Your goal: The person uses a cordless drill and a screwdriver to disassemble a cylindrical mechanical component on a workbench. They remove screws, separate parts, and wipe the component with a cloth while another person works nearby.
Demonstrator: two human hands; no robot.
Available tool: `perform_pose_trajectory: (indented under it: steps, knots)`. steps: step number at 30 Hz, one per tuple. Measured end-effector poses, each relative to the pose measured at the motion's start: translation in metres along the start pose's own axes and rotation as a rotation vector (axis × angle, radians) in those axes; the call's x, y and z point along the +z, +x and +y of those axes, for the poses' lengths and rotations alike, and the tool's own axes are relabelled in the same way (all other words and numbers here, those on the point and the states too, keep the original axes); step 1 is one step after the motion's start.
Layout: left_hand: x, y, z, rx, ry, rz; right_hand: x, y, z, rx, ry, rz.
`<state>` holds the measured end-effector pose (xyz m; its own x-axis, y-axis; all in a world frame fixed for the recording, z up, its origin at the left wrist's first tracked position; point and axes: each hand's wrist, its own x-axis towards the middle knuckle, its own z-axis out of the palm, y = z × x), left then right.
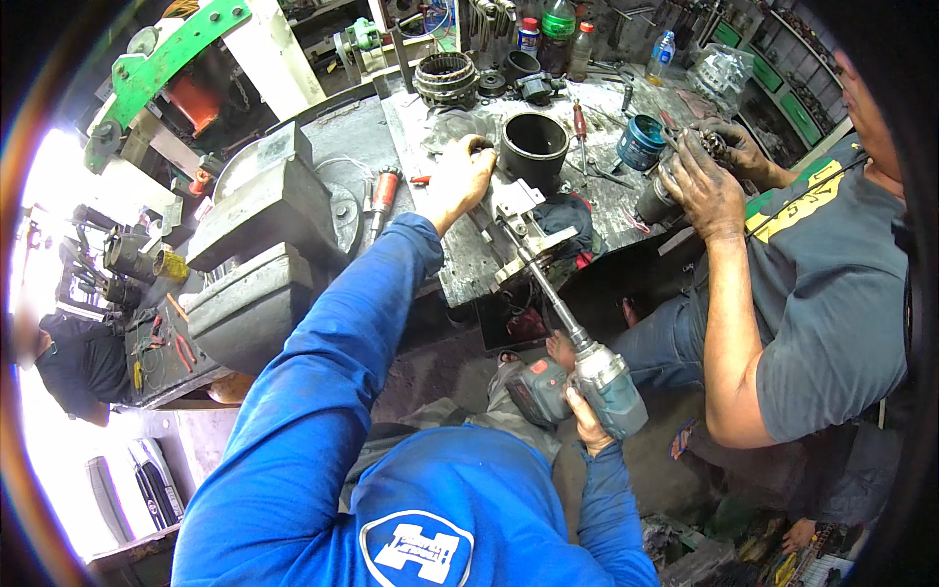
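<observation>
My right hand (588, 421) grips the handle of a teal cordless impact wrench (612, 393) with a black battery. A long extension bar (556, 301) runs from its nose up to a light metal bracket (516, 202) at the workbench's front edge. Just left of the bracket, my left hand (464, 178) is closed, fingers curled; what they hold is hidden. A dark bar (481, 221) lies under that hand, beside the bracket. Behind the bracket stands a black hollow cylinder (533, 166). Next to it is a dark cloth (564, 221).
On the right, a co-worker's hands (706, 186) hold a dark metal part. The metal workbench (445, 256) bears a red-handled screwdriver (580, 122), a blue tub (641, 143), a ring-shaped stator (445, 78) and several bottles (558, 27). A big dark vise (256, 205) stands at left, near a red tool (385, 192).
</observation>
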<state>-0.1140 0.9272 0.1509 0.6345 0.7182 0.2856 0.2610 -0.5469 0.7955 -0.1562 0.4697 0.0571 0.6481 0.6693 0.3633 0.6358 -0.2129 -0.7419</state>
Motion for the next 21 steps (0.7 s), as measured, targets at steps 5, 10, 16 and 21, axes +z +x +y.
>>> perform_pose_trajectory:
  steps: [5, 10, 16, 21]
  knots:
    - [0.000, 0.000, 0.002, -0.010, 0.055, 0.011, 0.005, -0.003, 0.004, -0.266, -0.279, 0.012]
    - [-0.003, 0.003, 0.002, -0.006, 0.016, -0.029, 0.007, 0.001, 0.003, -0.056, -0.026, 0.034]
    - [-0.002, 0.002, -0.003, 0.023, 0.014, -0.027, 0.009, 0.001, 0.003, -0.040, -0.048, 0.017]
    - [0.000, 0.004, -0.008, 0.001, 0.010, -0.030, 0.010, -0.003, 0.011, -0.357, -0.313, 0.052]
